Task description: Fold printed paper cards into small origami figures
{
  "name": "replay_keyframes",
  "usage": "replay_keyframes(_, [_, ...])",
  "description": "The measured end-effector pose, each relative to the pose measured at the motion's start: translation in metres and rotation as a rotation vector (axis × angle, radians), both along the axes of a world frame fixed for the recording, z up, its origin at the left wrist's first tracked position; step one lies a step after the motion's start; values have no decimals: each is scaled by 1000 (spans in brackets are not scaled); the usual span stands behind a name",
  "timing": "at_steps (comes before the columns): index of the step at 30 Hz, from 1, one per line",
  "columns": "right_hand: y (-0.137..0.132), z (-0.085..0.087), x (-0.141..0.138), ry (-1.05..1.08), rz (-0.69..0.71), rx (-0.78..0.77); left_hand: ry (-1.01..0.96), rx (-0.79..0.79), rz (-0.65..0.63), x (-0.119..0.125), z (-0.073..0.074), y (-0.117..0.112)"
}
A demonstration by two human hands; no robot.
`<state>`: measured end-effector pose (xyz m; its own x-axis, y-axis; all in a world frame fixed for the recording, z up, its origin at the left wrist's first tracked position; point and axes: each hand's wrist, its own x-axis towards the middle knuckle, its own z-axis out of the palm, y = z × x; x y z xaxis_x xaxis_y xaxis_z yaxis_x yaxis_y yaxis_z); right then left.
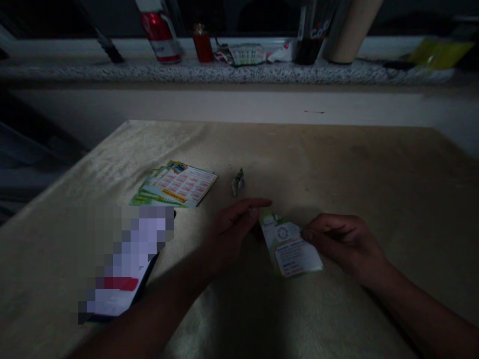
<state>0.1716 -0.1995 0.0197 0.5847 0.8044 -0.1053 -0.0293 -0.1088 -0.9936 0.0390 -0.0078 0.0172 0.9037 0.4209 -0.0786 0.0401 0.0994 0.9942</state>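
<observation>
A partly folded paper leaflet [290, 247], white with green and orange print, lies on the beige table [337, 164] between my hands. My left hand [234, 229] rests at its upper left corner with fingers stretched toward the fold. My right hand [342, 239] has its fingers curled and pinches the leaflet's right edge. A small folded paper piece [238, 182] stands just beyond my hands.
A fanned stack of similar leaflets [175, 185] lies to the left. A blurred-out flat object [123, 262] sits at the near left. On the stone ledge [224, 72] behind stand a red can [161, 35], a small red bottle [202, 44], wrappers and a cardboard tube [352, 30].
</observation>
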Motion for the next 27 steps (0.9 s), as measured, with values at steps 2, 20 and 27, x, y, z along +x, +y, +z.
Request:
replay_keyframes(2, [-1,-3,2,61,-34,14,-69,84,-21,-5,-2,2])
replay_keyframes(20, [-4,-8,4,-295,160,-303,-38,1165,-321,-12,-16,0])
replay_keyframes(27, [-11,-1,11,-755,306,-472,-39,1431,-445,-16,-7,-11])
